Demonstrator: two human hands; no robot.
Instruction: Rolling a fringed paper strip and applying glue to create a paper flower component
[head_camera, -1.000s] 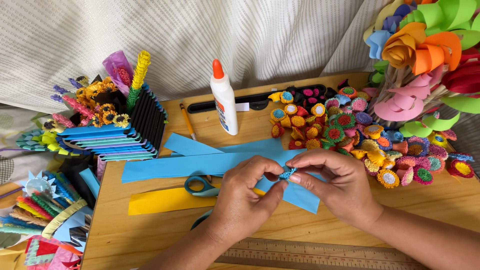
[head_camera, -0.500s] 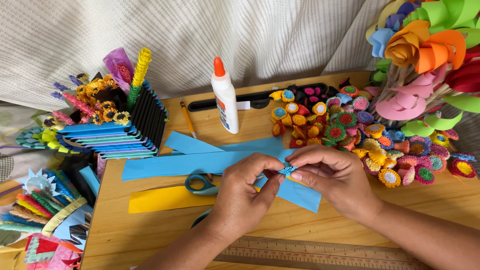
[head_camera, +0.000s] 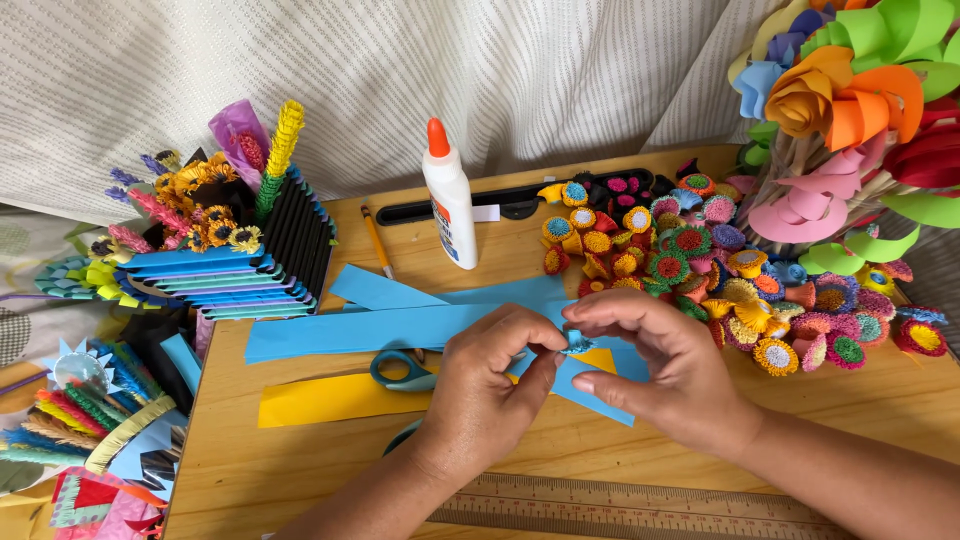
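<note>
Both hands are meeting above the blue strips (head_camera: 400, 325), in front of the glue bottle (head_camera: 450, 195). The left hand (head_camera: 490, 385) and right hand (head_camera: 665, 365) are each pinching a small blue paper coil (head_camera: 576, 343) between thumb and fingertips, closed on it from either side. Scissors (head_camera: 405, 370) and a yellow strip (head_camera: 330, 398) are lying left of the hands, below the bottle. Paper flowers (head_camera: 700, 260) are heaped to the bottle's right.
</note>
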